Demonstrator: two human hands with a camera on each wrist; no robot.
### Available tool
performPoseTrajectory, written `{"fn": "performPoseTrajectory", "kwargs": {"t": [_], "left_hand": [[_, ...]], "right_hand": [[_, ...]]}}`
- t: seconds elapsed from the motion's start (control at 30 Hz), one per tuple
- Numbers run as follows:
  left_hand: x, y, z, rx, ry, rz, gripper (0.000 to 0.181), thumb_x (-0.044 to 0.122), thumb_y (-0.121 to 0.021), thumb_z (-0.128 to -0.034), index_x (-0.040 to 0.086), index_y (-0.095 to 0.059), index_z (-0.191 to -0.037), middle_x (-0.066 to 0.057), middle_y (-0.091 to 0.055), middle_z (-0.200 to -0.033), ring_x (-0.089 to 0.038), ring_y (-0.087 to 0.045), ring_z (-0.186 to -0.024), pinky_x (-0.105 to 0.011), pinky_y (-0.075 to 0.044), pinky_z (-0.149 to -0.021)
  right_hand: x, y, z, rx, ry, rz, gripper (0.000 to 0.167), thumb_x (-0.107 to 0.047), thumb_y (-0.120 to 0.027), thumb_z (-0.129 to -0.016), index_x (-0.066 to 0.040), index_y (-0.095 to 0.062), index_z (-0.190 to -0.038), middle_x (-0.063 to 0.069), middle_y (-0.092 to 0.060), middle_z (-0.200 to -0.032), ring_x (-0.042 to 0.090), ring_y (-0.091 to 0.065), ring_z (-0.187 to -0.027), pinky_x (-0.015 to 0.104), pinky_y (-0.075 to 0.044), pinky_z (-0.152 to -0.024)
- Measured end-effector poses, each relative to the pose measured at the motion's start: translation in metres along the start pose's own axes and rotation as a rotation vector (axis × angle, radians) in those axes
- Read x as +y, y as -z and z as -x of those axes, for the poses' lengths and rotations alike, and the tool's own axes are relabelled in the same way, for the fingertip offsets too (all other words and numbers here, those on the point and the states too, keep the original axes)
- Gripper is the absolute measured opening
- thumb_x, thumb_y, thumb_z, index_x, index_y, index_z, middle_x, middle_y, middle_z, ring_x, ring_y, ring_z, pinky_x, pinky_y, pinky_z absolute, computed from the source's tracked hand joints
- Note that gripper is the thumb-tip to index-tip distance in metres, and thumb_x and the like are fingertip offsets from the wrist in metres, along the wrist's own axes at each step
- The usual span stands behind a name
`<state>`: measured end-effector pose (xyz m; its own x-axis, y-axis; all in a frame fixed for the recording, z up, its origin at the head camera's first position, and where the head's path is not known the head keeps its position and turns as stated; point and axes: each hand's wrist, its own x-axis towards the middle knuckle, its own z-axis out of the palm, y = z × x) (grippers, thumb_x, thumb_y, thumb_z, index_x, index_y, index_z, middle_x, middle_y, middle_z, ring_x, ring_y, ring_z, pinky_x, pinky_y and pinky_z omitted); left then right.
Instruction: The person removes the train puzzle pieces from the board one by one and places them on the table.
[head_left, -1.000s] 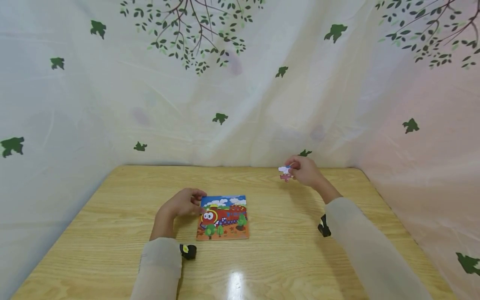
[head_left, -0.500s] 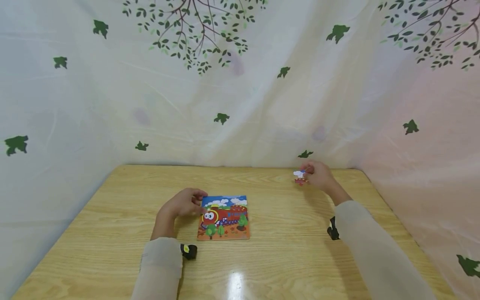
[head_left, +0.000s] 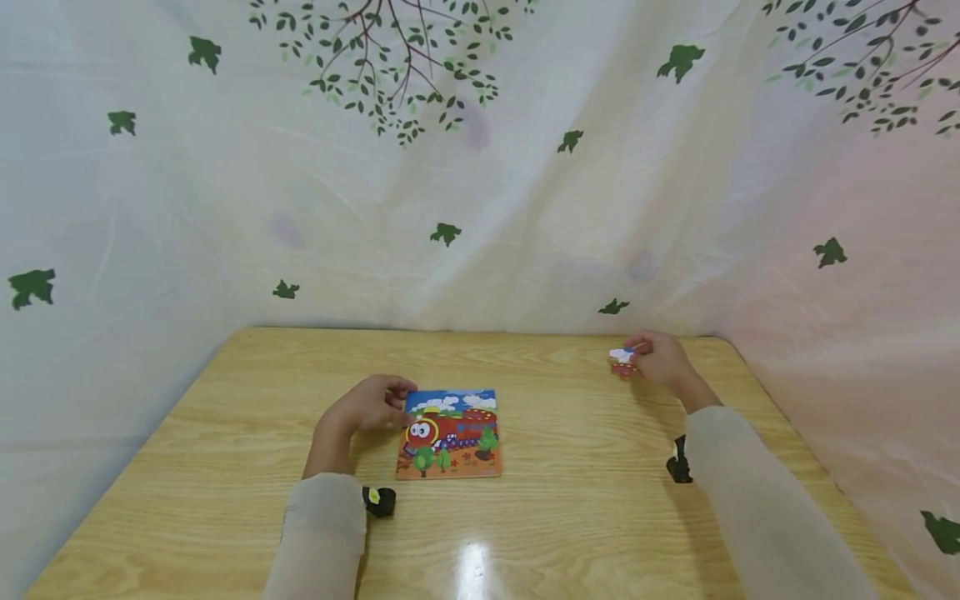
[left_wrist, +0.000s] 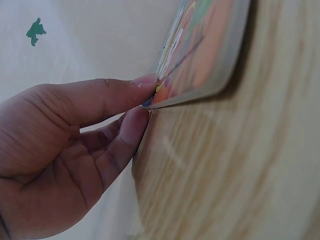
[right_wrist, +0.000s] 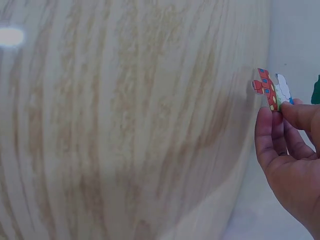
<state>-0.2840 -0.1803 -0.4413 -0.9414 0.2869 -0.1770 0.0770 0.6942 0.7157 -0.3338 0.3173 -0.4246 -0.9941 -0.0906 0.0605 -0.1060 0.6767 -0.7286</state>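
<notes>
Pinching at the right: the right hand [head_left: 663,362] is gripping a small puzzle piece [right_wrist: 270,93] between thumb and fingers.
Puzzle piece: it is showing red, green, white and blue, and is being held at the far right of the tabletop [head_left: 577,517]; whether its knob is touching the wood, I cannot tell.
Left hand [head_left: 367,404]: its fingers are lying loosely bent, the thumb [left_wrist: 110,99] touching the left edge of the train board [head_left: 453,433] near its far left corner.
Train board: it is lying flat left of the tabletop's middle, showing a red train with 2 eyes, 3 green trees and white clouds.
Sleeves: 2 pale sleeves are covering the forearms, a black object [head_left: 381,502] showing beside the left sleeve [head_left: 322,517] and another beside the right sleeve [head_left: 757,500].
Backdrop [head_left: 517,208]: pale cloth is hanging behind the tabletop, showing leafy branches and green birds.
</notes>
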Motion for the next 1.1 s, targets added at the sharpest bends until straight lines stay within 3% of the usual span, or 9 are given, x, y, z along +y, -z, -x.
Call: {"fn": "performPoseTrajectory", "kwargs": {"t": [0.3, 0.53, 0.77, 1.1], "left_hand": [[0.001, 0.001, 0.000, -0.003, -0.005, 0.006, 0.050, 0.011, -0.083, -0.0859, 0.005, -0.065, -0.132, -0.009, -0.062, -0.115, -0.024, -0.057, -0.102, -0.044, -0.049, -0.096], [-0.001, -0.001, -0.001, 0.002, -0.007, 0.007, 0.050, 0.011, -0.083, -0.0859, 0.004, -0.065, -0.132, -0.009, -0.061, -0.115, -0.024, -0.057, -0.103, -0.043, -0.049, -0.096], [-0.003, -0.002, -0.001, 0.008, -0.006, 0.010, 0.050, 0.011, -0.084, -0.0858, 0.005, -0.065, -0.132, -0.008, -0.062, -0.117, -0.024, -0.058, -0.104, -0.043, -0.050, -0.096], [-0.003, -0.002, -0.004, 0.016, 0.002, -0.002, 0.049, 0.013, -0.083, -0.0864, 0.007, -0.066, -0.132, -0.006, -0.063, -0.115, -0.023, -0.058, -0.103, -0.043, -0.050, -0.097]], "right_hand": [[0.020, 0.002, 0.001, 0.004, -0.055, -0.095, 0.034, 0.008, -0.054, -0.092, 0.013, -0.058, -0.126, 0.033, -0.060, -0.115, 0.029, -0.060, -0.093, 0.029, -0.054, -0.066], [0.031, 0.005, 0.001, 0.005, -0.110, -0.191, 0.042, 0.009, -0.052, -0.095, 0.014, -0.052, -0.136, 0.035, -0.056, -0.124, 0.014, -0.060, -0.088, 0.025, -0.055, -0.070], [0.036, 0.005, 0.001, 0.010, -0.142, -0.195, 0.043, 0.008, -0.052, -0.095, 0.016, -0.050, -0.137, 0.037, -0.056, -0.125, 0.012, -0.060, -0.082, 0.025, -0.053, -0.066], [0.038, 0.010, -0.001, -0.021, -0.169, -0.164, 0.041, 0.006, -0.050, -0.099, 0.015, -0.051, -0.139, 0.033, -0.057, -0.128, 0.012, -0.059, -0.087, 0.024, -0.053, -0.070]]}}
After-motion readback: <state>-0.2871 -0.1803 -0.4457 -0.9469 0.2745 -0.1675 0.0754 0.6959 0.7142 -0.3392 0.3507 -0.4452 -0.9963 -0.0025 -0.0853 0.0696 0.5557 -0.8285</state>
